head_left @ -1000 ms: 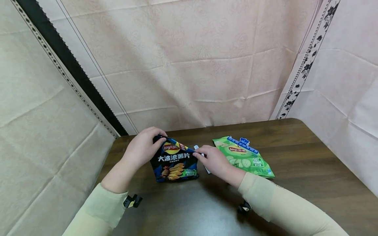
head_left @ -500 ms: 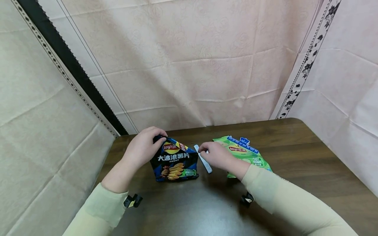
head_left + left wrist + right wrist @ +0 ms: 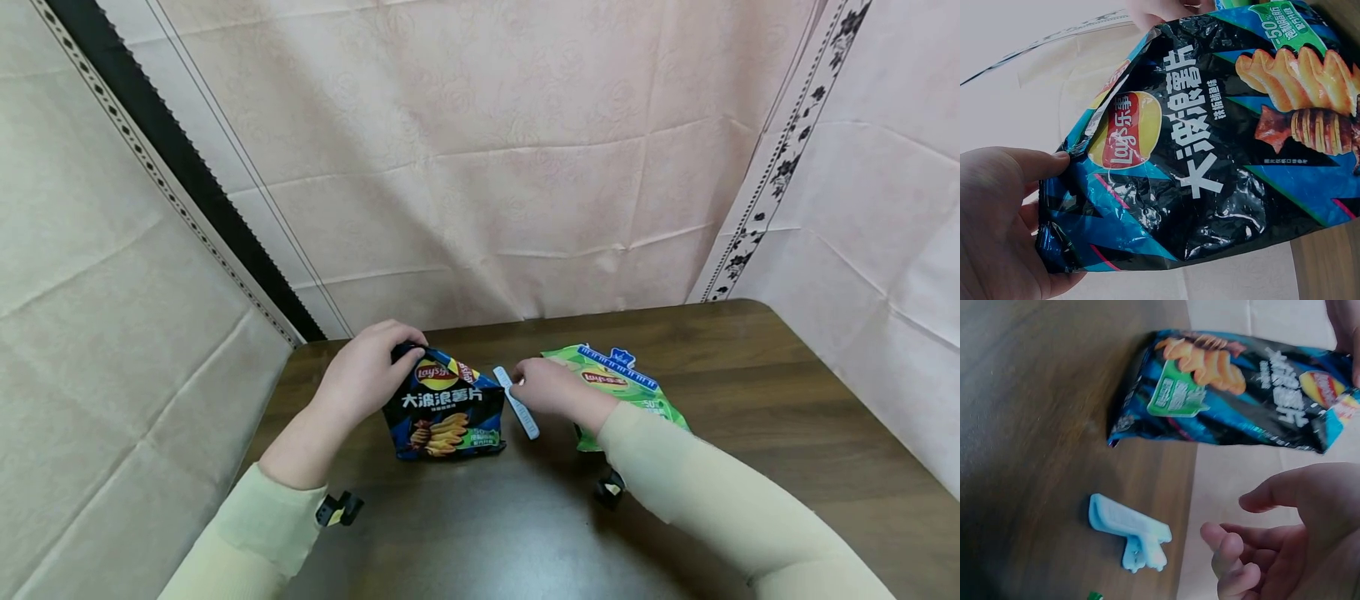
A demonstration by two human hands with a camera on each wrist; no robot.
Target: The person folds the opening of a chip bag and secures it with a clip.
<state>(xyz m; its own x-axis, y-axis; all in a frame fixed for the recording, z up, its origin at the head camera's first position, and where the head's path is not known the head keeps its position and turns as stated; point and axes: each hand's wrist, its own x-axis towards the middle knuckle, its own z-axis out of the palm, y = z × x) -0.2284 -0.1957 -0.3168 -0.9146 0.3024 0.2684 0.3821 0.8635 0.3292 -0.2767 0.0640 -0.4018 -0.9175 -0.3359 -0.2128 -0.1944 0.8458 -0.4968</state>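
A black-and-blue bag of Lay's potato chips (image 3: 446,421) stands on the table with its top edge folded over. My left hand (image 3: 367,367) grips its upper left corner, the thumb (image 3: 1044,161) on the front face in the left wrist view. Just right of the bag lies a light blue bag clip (image 3: 522,417), its whole shape plain in the right wrist view. My right hand (image 3: 551,387) hovers beside the clip's upper end, holding nothing. In the right wrist view its thumb (image 3: 1266,494) is apart from the loosely bent fingers (image 3: 1235,562).
Behind my right hand lies a green Lay's chip bag (image 3: 585,358), partly covered by the forearm, with a dark blue clip (image 3: 617,368) across its top. The brown wooden table (image 3: 465,525) backs onto a pale hanging cloth (image 3: 540,208).
My right hand has let go of the black chip bag's upper right corner and moved right to the light blue clip. The left hand still holds the bag in place.
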